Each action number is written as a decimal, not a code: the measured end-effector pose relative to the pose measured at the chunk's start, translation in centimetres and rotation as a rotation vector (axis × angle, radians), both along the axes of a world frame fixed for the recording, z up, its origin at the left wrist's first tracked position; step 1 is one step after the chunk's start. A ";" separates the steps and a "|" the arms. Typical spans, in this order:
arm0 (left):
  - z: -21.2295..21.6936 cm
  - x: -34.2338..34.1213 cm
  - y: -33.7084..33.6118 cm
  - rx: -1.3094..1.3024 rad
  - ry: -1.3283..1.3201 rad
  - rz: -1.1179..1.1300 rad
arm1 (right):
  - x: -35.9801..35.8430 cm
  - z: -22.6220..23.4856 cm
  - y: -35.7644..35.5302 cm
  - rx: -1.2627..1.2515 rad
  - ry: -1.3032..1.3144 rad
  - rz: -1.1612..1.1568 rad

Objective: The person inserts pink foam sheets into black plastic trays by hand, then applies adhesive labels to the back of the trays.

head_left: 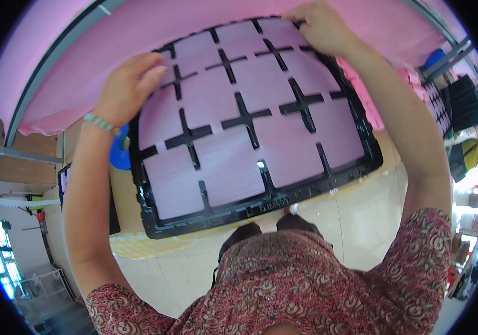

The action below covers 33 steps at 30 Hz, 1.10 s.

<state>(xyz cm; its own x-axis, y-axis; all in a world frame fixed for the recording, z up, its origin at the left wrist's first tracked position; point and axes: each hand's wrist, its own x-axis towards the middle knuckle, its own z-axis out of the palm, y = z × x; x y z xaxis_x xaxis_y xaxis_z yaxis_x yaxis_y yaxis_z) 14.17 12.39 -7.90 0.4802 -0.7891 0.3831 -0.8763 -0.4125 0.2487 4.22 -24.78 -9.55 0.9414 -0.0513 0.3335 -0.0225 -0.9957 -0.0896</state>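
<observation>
Both hands are up on the black tray (261, 209), a big gridded tray with pink foam pads (283, 151) sitting in its square cells, and it fills the middle of the view, its near rim down at six o'clock just above the person's patterned top. The left hand (130, 86) sits at the tray's ten o'clock corner, fingers (158, 75) stretched fairly flat and pressing down on the pink pad there, not curled round anything. The right hand (320, 25) is at the one o'clock corner, fingers (300, 22) bent over the far rim and closed on the tray's edge. So the tray lies under and between the two sets of fingers, spreading from them toward six o'clock. It rests on a desk covered in pink sheet (138, 28), which runs off toward twelve o'clock. A beaded bracelet (99, 121) rings the left wrist. A blue round thing (119, 153) peeks out just beside the tray at nine o'clock.
</observation>
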 end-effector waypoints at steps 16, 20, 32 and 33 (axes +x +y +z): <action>4.0 -17.9 7.1 0.153 -0.014 0.021 | -15.9 3.9 2.6 0.144 0.197 0.288; 4.1 -18.7 6.9 0.167 -0.034 0.116 | -15.8 3.9 3.5 0.164 0.092 0.337; 2.5 -17.4 7.0 0.166 -0.144 0.392 | -15.0 3.9 3.4 0.143 0.148 0.229; 2.3 -17.0 6.9 0.185 -0.148 0.407 | -14.9 3.8 3.4 0.142 0.145 0.235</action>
